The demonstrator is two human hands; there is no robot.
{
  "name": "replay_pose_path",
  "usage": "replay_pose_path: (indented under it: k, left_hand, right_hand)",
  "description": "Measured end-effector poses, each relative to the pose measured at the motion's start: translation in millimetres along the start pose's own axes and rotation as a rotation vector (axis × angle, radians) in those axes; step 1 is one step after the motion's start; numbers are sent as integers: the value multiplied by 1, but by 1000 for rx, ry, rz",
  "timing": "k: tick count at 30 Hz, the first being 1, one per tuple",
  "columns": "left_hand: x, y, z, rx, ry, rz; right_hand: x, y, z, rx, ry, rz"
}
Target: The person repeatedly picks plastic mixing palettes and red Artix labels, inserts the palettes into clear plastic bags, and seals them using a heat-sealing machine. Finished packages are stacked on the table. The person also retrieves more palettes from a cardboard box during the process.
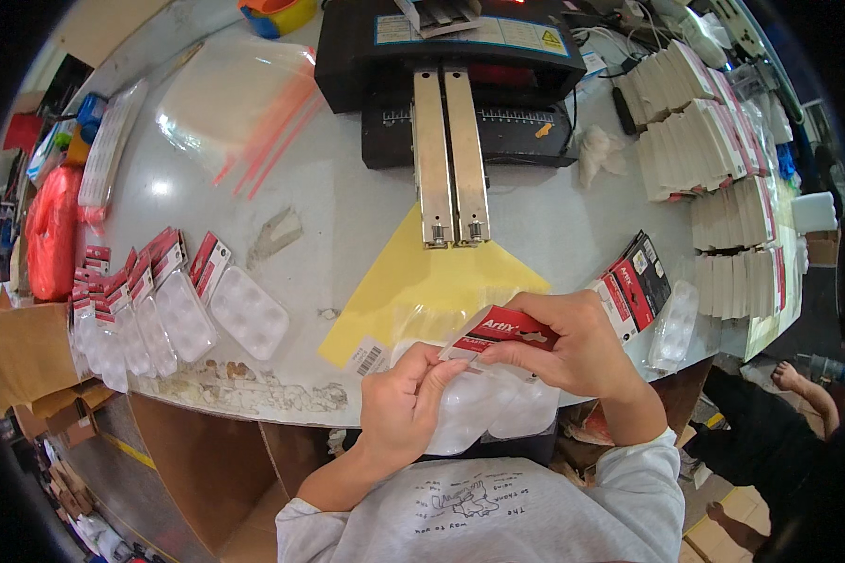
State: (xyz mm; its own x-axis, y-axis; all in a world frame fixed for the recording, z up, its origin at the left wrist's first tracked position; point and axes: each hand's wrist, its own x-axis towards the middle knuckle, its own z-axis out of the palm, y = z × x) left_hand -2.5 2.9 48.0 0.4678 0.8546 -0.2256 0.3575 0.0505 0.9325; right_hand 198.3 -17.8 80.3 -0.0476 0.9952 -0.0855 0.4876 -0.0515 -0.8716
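Two hands, seen from my remote seat: left hand (399,399) pinching the left end of one red card (502,328), right hand (573,342) pinching its right end. Card's place: near the table's (324,216) front edge, above clear trays (460,408) I cannot count. One yellow sheet (394,291); two metal bars (435,159); one black machine (347,61). Open room, by my reading: between sheet and left-hand packs (186,314).

A red-and-white card (498,326) is held aslant, partly covering translucent trays (464,411).
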Motion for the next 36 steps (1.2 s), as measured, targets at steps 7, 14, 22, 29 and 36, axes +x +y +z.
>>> replay_pose_path:
  k: [7,14,22,29,36]
  left_hand:
    - [3,-6,2,-59,97,69]
    - [10,-26,0,-296,275,-24]
    - [27,-29,6,-90,260,-79]
    - [57,-50,17,-140,370,24]
    - [83,-49,12,-167,375,41]
  right_hand:
    - [-1,12,-10,-41,41,50]
    - [-21,41,3,617,-53,474]
    - [-6,38,17,800,8,558]
    - [12,56,30,858,165,574]
    - [32,70,31,802,260,495]
